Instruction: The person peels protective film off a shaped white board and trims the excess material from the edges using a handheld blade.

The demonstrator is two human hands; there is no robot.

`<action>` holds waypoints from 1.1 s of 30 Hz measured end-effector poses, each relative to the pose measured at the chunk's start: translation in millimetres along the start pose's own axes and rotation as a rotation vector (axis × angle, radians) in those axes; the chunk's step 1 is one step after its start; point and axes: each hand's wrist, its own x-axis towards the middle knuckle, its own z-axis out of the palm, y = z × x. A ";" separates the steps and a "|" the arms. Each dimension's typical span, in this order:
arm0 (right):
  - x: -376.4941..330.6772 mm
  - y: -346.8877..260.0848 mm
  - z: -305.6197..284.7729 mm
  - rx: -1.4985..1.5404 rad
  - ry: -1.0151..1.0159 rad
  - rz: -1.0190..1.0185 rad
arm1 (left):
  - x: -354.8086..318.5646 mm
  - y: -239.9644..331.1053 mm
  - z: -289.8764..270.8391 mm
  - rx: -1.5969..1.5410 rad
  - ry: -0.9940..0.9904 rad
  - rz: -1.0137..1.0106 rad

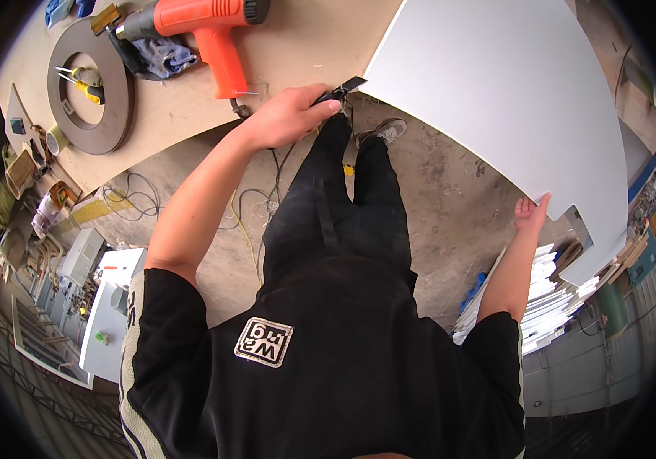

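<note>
The fingers of the left hand (291, 116) are wrapped around a black flat-tipped tool (351, 86), which points away from them to the right, near a corner of the white panel (504, 92). Those of the right hand (530, 216) hold that panel's edge just beside its notch, most of the sheet stretching beyond them. Past the left fingers, an orange heat gun (219, 50) rests on the bench (312, 38).
</note>
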 end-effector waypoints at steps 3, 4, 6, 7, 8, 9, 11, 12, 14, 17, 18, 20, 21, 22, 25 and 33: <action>3.4 -0.7 -6.8 -0.006 0.003 -0.006 | 5.2 10.6 -0.6 0.132 -0.017 0.007; 1.9 -0.1 -3.9 -0.006 0.007 -0.003 | 6.4 10.4 -0.6 0.134 -0.019 -0.006; -1.3 0.7 1.2 -0.006 0.018 0.002 | 7.5 9.8 -0.2 0.140 -0.025 -0.033; -1.7 0.3 1.1 -0.006 0.014 0.000 | 7.6 10.1 0.1 0.146 -0.023 -0.029; -2.3 0.0 0.7 -0.005 0.011 -0.003 | 7.7 10.5 0.5 0.152 -0.020 -0.025; -2.7 -0.2 0.4 -0.004 0.007 -0.004 | 7.7 11.0 0.9 0.159 -0.018 -0.021; -2.5 -1.0 -0.1 -0.008 -0.014 -0.007 | 8.3 9.3 2.7 0.122 -0.023 -0.026; -2.2 -1.4 0.1 -0.011 -0.025 -0.009 | 8.5 8.7 3.5 0.103 -0.026 -0.029; -1.8 -1.1 0.1 -0.007 -0.026 -0.001 | 10.5 7.4 2.7 0.112 -0.038 -0.018; -1.0 -0.3 -1.8 -0.003 -0.028 -0.001 | 9.7 12.7 2.8 0.121 -0.054 -0.053; -0.7 -0.2 -2.7 -0.002 -0.028 -0.003 | 9.6 15.8 3.2 0.123 -0.059 -0.074; -1.8 0.0 -1.4 -0.013 -0.033 -0.001 | 11.5 20.2 6.7 0.136 -0.069 -0.090; -2.4 0.4 -0.9 -0.019 -0.034 0.000 | 12.9 22.0 9.3 0.142 -0.075 -0.098; -2.8 -0.6 -1.3 -0.027 -0.034 0.000 | 14.9 23.1 13.5 0.174 -0.060 -0.034; -5.2 -1.4 0.6 -0.051 -0.030 0.003 | 21.9 20.0 27.1 0.240 -0.029 0.096; 4.5 -5.3 -16.2 -0.096 -0.044 0.028 | 29.6 40.5 45.1 0.162 -0.146 -0.100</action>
